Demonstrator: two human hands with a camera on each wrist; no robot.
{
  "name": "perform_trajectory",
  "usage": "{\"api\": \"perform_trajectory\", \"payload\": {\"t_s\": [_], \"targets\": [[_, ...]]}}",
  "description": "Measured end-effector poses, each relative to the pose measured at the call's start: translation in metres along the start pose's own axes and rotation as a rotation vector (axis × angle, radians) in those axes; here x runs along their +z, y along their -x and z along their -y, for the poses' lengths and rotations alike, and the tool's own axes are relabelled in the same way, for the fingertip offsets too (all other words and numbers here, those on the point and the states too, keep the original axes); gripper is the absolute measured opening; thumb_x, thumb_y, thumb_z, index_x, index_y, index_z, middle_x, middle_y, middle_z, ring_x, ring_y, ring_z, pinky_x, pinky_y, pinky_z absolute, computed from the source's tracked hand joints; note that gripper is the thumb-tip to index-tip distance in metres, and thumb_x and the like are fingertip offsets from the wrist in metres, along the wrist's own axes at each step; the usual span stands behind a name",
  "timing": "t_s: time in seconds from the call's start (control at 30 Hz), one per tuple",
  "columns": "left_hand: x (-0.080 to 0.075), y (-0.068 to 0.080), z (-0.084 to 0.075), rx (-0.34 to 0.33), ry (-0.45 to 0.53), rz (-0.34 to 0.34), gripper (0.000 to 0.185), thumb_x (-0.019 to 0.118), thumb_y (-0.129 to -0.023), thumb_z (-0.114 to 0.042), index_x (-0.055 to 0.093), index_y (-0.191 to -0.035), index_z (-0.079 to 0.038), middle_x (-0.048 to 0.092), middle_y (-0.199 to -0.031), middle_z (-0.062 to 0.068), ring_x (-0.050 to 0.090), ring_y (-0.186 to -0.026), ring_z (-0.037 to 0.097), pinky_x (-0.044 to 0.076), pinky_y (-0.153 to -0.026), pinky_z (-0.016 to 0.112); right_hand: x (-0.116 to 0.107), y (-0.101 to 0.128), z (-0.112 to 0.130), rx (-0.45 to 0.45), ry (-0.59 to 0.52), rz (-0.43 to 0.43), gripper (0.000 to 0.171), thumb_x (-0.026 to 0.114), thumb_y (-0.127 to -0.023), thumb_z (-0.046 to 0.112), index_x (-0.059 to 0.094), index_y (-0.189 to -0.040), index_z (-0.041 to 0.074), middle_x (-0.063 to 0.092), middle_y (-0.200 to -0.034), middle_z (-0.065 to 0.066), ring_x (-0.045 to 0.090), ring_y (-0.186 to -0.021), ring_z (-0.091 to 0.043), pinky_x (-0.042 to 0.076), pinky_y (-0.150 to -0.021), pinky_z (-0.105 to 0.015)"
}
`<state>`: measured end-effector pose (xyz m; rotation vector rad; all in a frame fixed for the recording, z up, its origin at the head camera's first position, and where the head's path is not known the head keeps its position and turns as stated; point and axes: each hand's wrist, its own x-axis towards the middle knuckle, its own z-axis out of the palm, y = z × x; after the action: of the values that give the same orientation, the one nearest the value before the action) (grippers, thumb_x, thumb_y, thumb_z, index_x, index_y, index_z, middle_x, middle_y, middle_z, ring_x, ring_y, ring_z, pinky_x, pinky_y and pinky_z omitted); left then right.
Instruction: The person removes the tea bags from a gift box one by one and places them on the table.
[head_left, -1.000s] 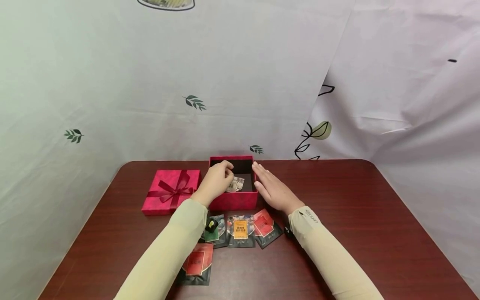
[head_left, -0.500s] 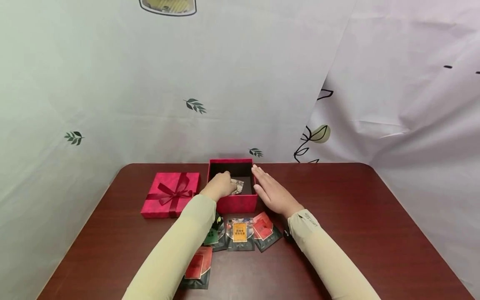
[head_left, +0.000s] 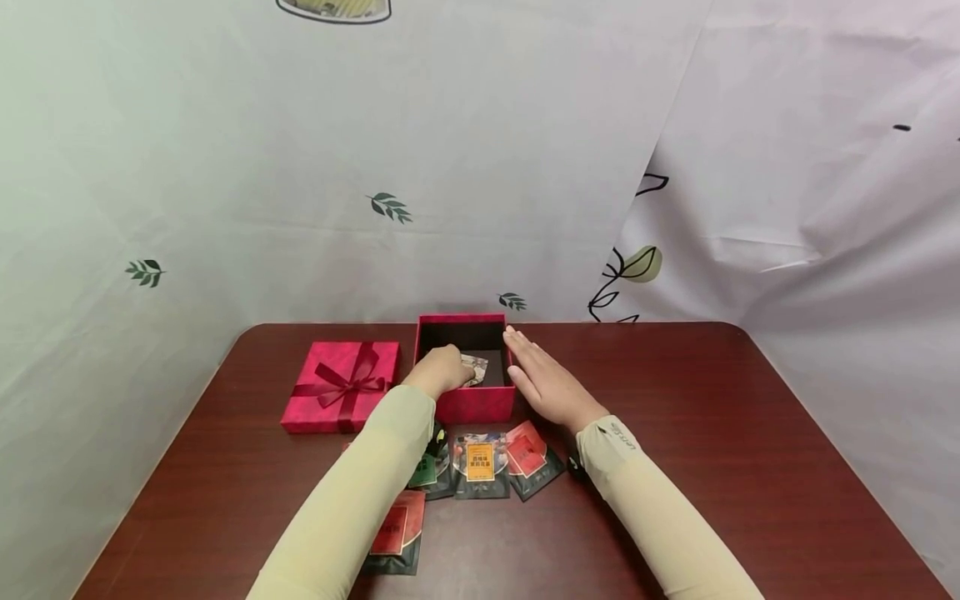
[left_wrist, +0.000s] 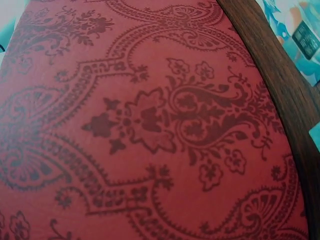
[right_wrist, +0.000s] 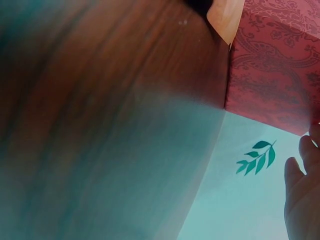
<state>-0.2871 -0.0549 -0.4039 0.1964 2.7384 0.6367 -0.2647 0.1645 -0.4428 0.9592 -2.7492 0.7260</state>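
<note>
My left hand [head_left: 441, 372] reaches down over the left front of a red gift box [head_left: 480, 406] with a dark inside, its fingertips hidden. A small pale printed sachet [head_left: 476, 367] lies in the box right beside those fingers; whether they pinch it I cannot tell. The patterned red box wall [left_wrist: 150, 120] fills most of the left wrist view. My right hand [head_left: 551, 379] is held with straight fingers along the box's right side. In the right wrist view, its fingers [right_wrist: 302, 195] reach toward the corner of the patterned box side [right_wrist: 275, 65].
Left of the box lies its red lid [head_left: 341, 387] with a ribbon bow. In front are a green-labelled sachet [head_left: 426, 473], an orange-labelled one [head_left: 480, 467] and a red-labelled one [head_left: 531, 458]. Nearer, another red-labelled sachet [head_left: 397, 533] lies partly under the left sleeve [head_left: 352, 500].
My left hand has gone from above the box down into its left front part, and its fingertips have dropped out of sight. My right hand stays at the box's side.
</note>
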Motion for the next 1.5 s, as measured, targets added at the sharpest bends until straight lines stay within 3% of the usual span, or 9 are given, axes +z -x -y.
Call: {"api": "perform_trajectory", "payload": {"t_s": [0.13, 0.27, 0.37, 0.43, 0.5, 0.63, 1.07, 1.37, 1.5], "targets": [[-0.0001, -0.0007, 0.0003, 0.001, 0.007, -0.007, 0.026, 0.06, -0.097, -0.025, 0.07, -0.093, -0.001, 0.069, -0.103, 0.015, 0.058, -0.078, 0.023, 0.049, -0.075, 0.038, 0.0004, 0.0, -0.0004, 0.001, 0.007, 0.006, 0.063, 0.041, -0.108, 0.034, 0.023, -0.161, 0.005, 0.021, -0.168, -0.009, 0.019, -0.154, -0.028, 0.023, -0.121, -0.051], [-0.0009, -0.0011, 0.0006, 0.005, 0.031, 0.002, 0.031, 0.061, -0.096, -0.024, 0.06, -0.069, -0.008, 0.06, -0.075, 0.006, 0.051, -0.065, 0.019, 0.046, -0.067, 0.035, 0.0002, 0.0001, -0.0011, -0.001, 0.006, 0.005, 0.064, 0.038, -0.109, 0.04, 0.023, -0.161, 0.007, 0.021, -0.167, -0.009, 0.02, -0.154, -0.029, 0.023, -0.121, -0.051], [-0.0016, -0.0008, 0.0009, 0.012, 0.064, 0.009, 0.035, 0.06, -0.097, -0.023, 0.055, -0.065, -0.01, 0.053, -0.065, 0.004, 0.05, -0.061, 0.019, 0.045, -0.065, 0.034, -0.0006, -0.0001, -0.0012, -0.004, 0.006, 0.006, 0.063, 0.039, -0.109, 0.038, 0.024, -0.161, 0.006, 0.022, -0.167, -0.009, 0.02, -0.154, -0.029, 0.023, -0.121, -0.05], [-0.0016, -0.0009, 0.0017, 0.024, 0.088, 0.008, 0.029, 0.06, -0.097, -0.024, 0.063, -0.075, -0.005, 0.061, -0.075, 0.007, 0.057, -0.068, 0.021, 0.049, -0.07, 0.036, -0.0008, -0.0004, -0.0014, -0.002, 0.01, 0.008, 0.063, 0.04, -0.109, 0.036, 0.024, -0.161, 0.005, 0.021, -0.168, -0.009, 0.02, -0.154, -0.029, 0.023, -0.121, -0.05], [-0.0013, -0.0012, 0.0029, 0.04, 0.107, 0.007, 0.028, 0.06, -0.098, -0.025, 0.069, -0.1, 0.002, 0.069, -0.1, 0.014, 0.065, -0.086, 0.026, 0.054, -0.081, 0.041, -0.0008, -0.0007, -0.0016, -0.004, 0.007, 0.008, 0.062, 0.042, -0.108, 0.033, 0.024, -0.161, 0.005, 0.021, -0.168, -0.009, 0.02, -0.154, -0.03, 0.022, -0.121, -0.05], [-0.0018, -0.0011, 0.0039, 0.07, 0.146, 0.019, 0.054, 0.059, -0.1, -0.027, 0.053, -0.14, 0.007, 0.056, -0.141, 0.024, 0.058, -0.125, 0.037, 0.047, -0.104, 0.051, -0.0007, -0.0008, -0.002, -0.014, 0.008, 0.002, 0.062, 0.042, -0.108, 0.031, 0.024, -0.16, 0.004, 0.021, -0.167, -0.01, 0.02, -0.153, -0.03, 0.024, -0.121, -0.051], [-0.0059, 0.0011, 0.0037, 0.074, 0.238, -0.026, 0.059, 0.059, -0.099, -0.021, 0.043, -0.146, 0.012, 0.047, -0.149, 0.027, 0.049, -0.135, 0.04, 0.043, -0.109, 0.052, -0.0005, -0.0012, -0.0021, -0.022, -0.002, 0.002, 0.062, 0.04, -0.109, 0.034, 0.025, -0.16, 0.002, 0.021, -0.167, -0.01, 0.022, -0.152, -0.032, 0.024, -0.12, -0.053], [-0.0044, -0.0017, 0.0034, 0.074, 0.253, -0.062, 0.051, 0.063, -0.098, -0.016, 0.052, -0.14, 0.011, 0.063, -0.131, 0.024, 0.062, -0.116, 0.034, 0.049, -0.102, 0.049, -0.0008, -0.0019, -0.002, -0.023, -0.008, -0.001, 0.06, 0.047, -0.108, 0.022, 0.025, -0.159, 0.001, 0.021, -0.167, -0.011, 0.019, -0.154, -0.028, 0.022, -0.121, -0.052], [-0.0045, -0.0016, 0.0028, 0.074, 0.241, -0.054, 0.05, 0.064, -0.097, -0.012, 0.052, -0.14, 0.011, 0.06, -0.136, 0.024, 0.063, -0.114, 0.033, 0.05, -0.101, 0.048, -0.0009, -0.0014, -0.0013, -0.023, -0.005, 0.001, 0.06, 0.044, -0.108, 0.027, 0.025, -0.159, 0.001, 0.021, -0.167, -0.011, 0.02, -0.153, -0.03, 0.023, -0.121, -0.053]]}}
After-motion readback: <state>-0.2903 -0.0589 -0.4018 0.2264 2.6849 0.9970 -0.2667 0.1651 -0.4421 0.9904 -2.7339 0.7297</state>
